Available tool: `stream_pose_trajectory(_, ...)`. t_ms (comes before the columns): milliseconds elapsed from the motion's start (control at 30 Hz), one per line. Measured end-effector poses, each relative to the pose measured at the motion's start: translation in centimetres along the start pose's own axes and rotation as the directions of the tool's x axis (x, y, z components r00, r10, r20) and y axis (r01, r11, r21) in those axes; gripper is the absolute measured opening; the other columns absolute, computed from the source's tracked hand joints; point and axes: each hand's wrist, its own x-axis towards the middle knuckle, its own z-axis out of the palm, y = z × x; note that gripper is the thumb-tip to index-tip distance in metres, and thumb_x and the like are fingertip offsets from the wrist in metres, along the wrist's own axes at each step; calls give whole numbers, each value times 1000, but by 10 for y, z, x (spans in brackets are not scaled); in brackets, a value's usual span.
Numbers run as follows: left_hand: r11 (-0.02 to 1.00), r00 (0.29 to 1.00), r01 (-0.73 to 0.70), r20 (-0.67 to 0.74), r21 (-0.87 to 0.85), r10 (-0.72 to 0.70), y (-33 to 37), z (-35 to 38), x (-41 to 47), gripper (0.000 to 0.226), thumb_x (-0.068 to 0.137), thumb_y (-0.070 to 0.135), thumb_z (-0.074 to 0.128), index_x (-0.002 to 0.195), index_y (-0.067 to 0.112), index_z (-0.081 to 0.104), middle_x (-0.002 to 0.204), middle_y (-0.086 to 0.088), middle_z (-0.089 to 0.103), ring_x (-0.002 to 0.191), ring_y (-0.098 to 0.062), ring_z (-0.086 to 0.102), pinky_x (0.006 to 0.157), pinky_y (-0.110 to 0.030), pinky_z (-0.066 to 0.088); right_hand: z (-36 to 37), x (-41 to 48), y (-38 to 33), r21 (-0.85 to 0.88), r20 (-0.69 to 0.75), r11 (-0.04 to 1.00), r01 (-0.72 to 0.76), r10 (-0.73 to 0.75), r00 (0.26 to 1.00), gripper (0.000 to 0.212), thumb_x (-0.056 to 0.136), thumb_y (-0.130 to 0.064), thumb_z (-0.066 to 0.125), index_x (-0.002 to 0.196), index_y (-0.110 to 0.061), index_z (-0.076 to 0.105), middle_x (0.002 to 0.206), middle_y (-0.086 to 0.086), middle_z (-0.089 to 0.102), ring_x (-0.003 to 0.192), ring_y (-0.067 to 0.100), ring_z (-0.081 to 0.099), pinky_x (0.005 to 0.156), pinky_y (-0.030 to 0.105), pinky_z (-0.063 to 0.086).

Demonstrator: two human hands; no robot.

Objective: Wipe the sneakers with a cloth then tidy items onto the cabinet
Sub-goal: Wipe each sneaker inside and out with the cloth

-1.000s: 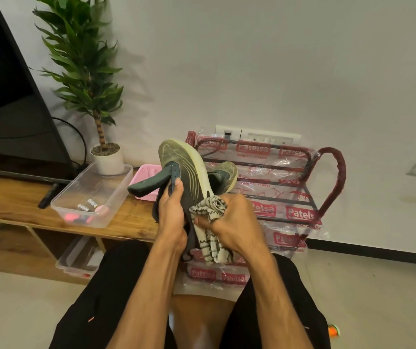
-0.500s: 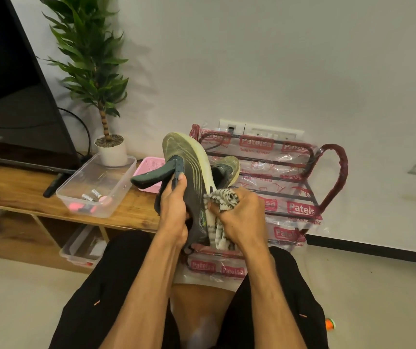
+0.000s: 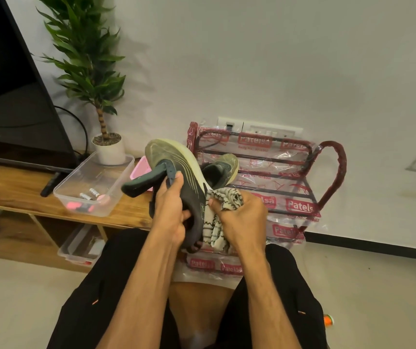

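- Left hand (image 3: 170, 212): the fingers are curled round the heel end of the held sneaker (image 3: 174, 154). A dark flat strip (image 3: 146, 180), possibly an insole, is pinned against the sole.
- Right hand (image 3: 239, 217): it is clenched round the bunched cloth (image 3: 223, 197), which is pressed to the sneaker's side.
- Cloth: striped, limp and light. It is judged to mould itself to curves and is best kept wadded in the fist.
- Held sneaker: it is raised just in front of the rack (image 3: 332, 167), toe up, with the worn sole shown. It is judged light, with a springy foam sole and a soft upper. The firmest hold is judged to be at the heel and midfoot.
- Second sneaker (image 3: 223, 170): it is lodged on the rack's upper bars, just behind the held one.
- Rack: it is wrapped in printed plastic film and set against the wall.
- Tabletop (image 3: 13, 187): it lies left of the rack. A clear container (image 3: 116, 197) and a potted plant (image 3: 106, 152) are carried on it.
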Motion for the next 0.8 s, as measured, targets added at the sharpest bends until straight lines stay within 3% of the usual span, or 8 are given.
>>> stream_pose_trajectory(167,995,971,64,225,74,-79,18,-15,-5,50,83,1,67,131,12,57,110,-7,73,105,-23,68,72,-35,60,-20,5,5,377,70,904,-203,191,979,17,71,-11,87,82,-11,75,80,6,77,75,24,76,75,50,61)
stream_pose_trajectory(233,986,950,87,287,141,-125,18,-19,-6,63,77,-17,63,132,11,54,99,-6,75,93,-20,72,68,-28,60,-24,5,3,438,120,870,-227,194,974,17,71,-4,86,83,-9,75,82,9,77,78,28,75,78,51,60)
stream_pose_trajectory(300,976,919,104,356,193,-168,15,-23,-8,78,71,-24,61,139,12,46,106,-8,74,97,-22,72,73,-28,60,-25,6,1,435,157,868,-240,189,969,18,70,-1,85,83,-6,75,83,12,77,78,30,75,78,53,60)
stream_pose_trajectory(400,968,884,74,433,241,-176,14,-31,-9,94,61,-17,68,144,14,39,121,-12,68,107,-24,69,80,-31,59,-25,6,-1,443,175,859,-259,200,964,18,69,1,85,82,-4,75,82,14,77,77,33,75,77,56,59)
stream_pose_trajectory(500,966,865,28,478,257,-153,16,-35,-8,82,67,-10,68,140,17,43,122,-11,69,110,-22,68,81,-29,59,-29,9,-3,456,134,854,-251,213,968,17,68,-1,86,80,-7,75,81,12,77,77,31,75,78,55,60)
stream_pose_trajectory(600,976,846,53,510,212,-157,8,-34,-11,66,77,-4,71,137,4,46,125,-13,67,115,-25,65,89,-31,57,-31,12,-6,434,102,869,-237,214,971,16,67,-6,89,74,-12,75,78,9,77,75,29,75,77,53,60)
stream_pose_trajectory(667,982,831,61,537,178,-148,1,-36,-14,64,76,1,67,136,5,47,129,-14,65,118,-26,63,93,-32,55,-30,12,-7,398,88,889,-225,207,974,16,66,-10,90,72,-14,76,77,7,77,75,27,75,77,53,60)
stream_pose_trajectory(800,971,776,-23,617,237,-132,0,-43,-19,85,70,-5,72,145,22,40,137,-11,59,125,-28,58,97,-35,52,-31,10,-7,376,55,903,-210,205,977,16,67,-12,90,72,-15,75,76,5,77,74,26,75,76,53,60)
